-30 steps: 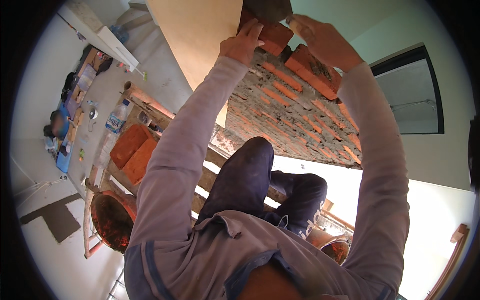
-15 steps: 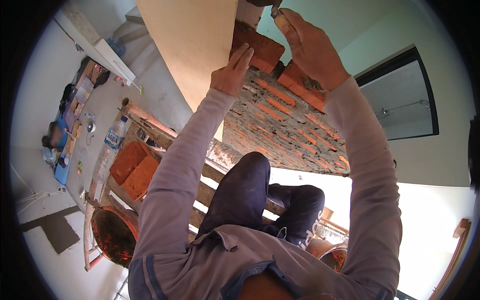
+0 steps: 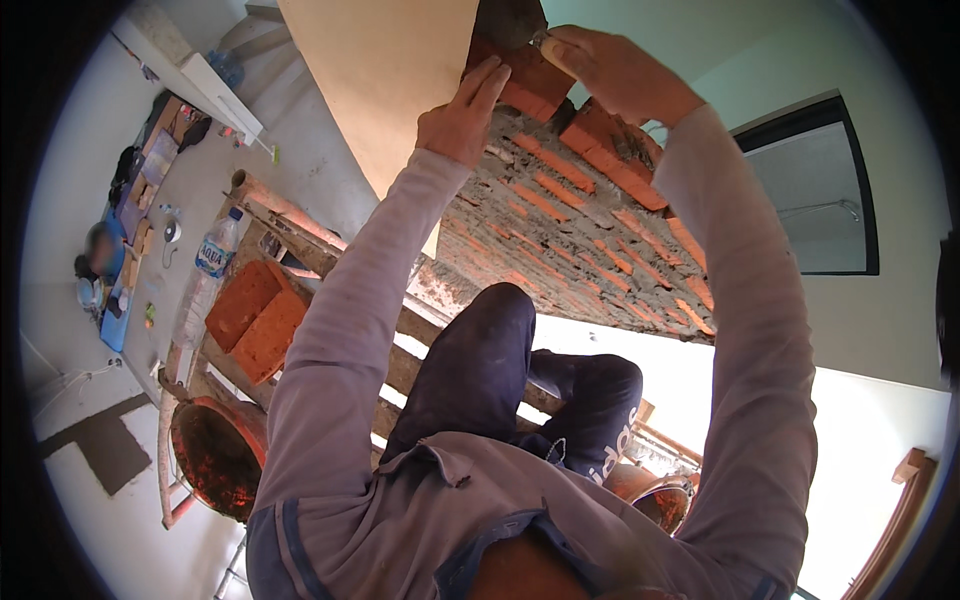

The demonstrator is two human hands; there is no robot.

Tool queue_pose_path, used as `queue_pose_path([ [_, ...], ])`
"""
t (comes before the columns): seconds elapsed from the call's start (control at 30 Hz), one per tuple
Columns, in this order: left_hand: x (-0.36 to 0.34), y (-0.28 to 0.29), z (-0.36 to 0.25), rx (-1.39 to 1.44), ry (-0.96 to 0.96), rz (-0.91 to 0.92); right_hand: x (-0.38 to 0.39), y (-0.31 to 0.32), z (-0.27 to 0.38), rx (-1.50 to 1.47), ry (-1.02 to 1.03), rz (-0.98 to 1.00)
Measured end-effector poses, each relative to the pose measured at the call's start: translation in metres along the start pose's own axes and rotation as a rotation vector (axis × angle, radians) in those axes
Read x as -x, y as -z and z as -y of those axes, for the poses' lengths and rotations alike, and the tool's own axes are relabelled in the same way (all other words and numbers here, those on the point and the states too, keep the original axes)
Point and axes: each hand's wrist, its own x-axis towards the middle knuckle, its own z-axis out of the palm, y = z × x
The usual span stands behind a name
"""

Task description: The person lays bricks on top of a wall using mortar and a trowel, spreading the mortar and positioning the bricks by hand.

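Observation:
My right hand (image 3: pixel 615 75) grips the wooden handle (image 3: pixel 553 52) of a trowel, whose dark blade (image 3: pixel 510 18) lies at the top of the brick wall. The fingers of my left hand (image 3: pixel 457 120) are stretched out against a red brick (image 3: pixel 535 85) in the top course, beside a large pale board (image 3: pixel 370 80). Another brick (image 3: pixel 605 150) sits to the right, near my right wrist. Below them the brick wall (image 3: pixel 560 240) shows rough grey mortar between its courses.
My bent legs rest on a plank platform (image 3: pixel 410 335). At my left stand loose bricks (image 3: pixel 255 310), a plastic bottle (image 3: pixel 213 260), a scaffold pipe (image 3: pixel 285 205) and a mortar bucket (image 3: pixel 215 460). A second bucket (image 3: pixel 655 500) is at lower right. A dark-framed opening (image 3: pixel 805 200) is at right.
The trowel, largely out of frame half a second ago, has come back down to the wall top, and my right hand has tilted flatter. My left hand stays by the brick.

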Motion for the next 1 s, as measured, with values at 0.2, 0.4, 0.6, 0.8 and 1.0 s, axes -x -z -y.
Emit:
queue_pose_path([
  [0.2, 0.001, -0.001, -0.002, 0.031, -0.022, 0.029, 0.0, -0.013, -0.009, 0.054, 0.149, -0.193],
  [0.4, 0.003, -0.005, 0.013, 0.048, -0.063, -0.079, 0.0, 0.004, 0.008, 0.045, 0.347, -0.3],
  [0.6, -0.008, 0.003, -0.006, -0.029, 0.1, 0.16, -0.008, -0.022, -0.031, 0.189, 0.273, -0.235],
  [0.8, -0.005, 0.004, -0.011, -0.045, 0.113, 0.165, -0.014, -0.016, -0.05, 0.072, 0.517, -0.484],
  [1.0, -0.002, 0.013, -0.003, -0.095, 0.177, 0.251, 0.003, -0.004, -0.018, 0.05, 0.014, -0.011],
])
